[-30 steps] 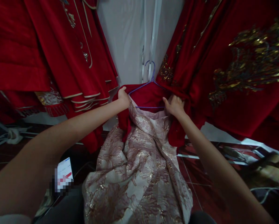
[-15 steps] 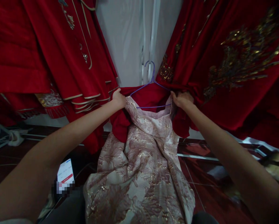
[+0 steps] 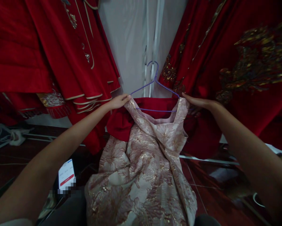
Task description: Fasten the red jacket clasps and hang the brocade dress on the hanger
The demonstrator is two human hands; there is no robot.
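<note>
A sleeveless pink-and-gold brocade dress (image 3: 143,157) lies spread before me, its straps on a purple wire hanger (image 3: 156,75). My left hand (image 3: 119,101) pinches the left strap at the hanger's end. Beside the other strap is my right hand (image 3: 199,103), its thumb stretched toward the strap and its fingers curled lower down on dark red cloth, partly hidden in shadow. A red cloth piece (image 3: 121,125) shows behind the dress neckline and hangs out at both sides.
Red garments with pale piping (image 3: 67,62) hang on the left, and red ones with gold embroidery (image 3: 256,62) on the right. Behind is a pale panel (image 3: 127,40) with a white pole. A lit phone (image 3: 67,175) is at lower left, and a metal rail (image 3: 207,159) runs near the tiled floor.
My right hand has moved outward to the right, and the red cloth has shifted with it, uncovering the right strap and armhole. My left hand has dropped slightly onto the left strap.
</note>
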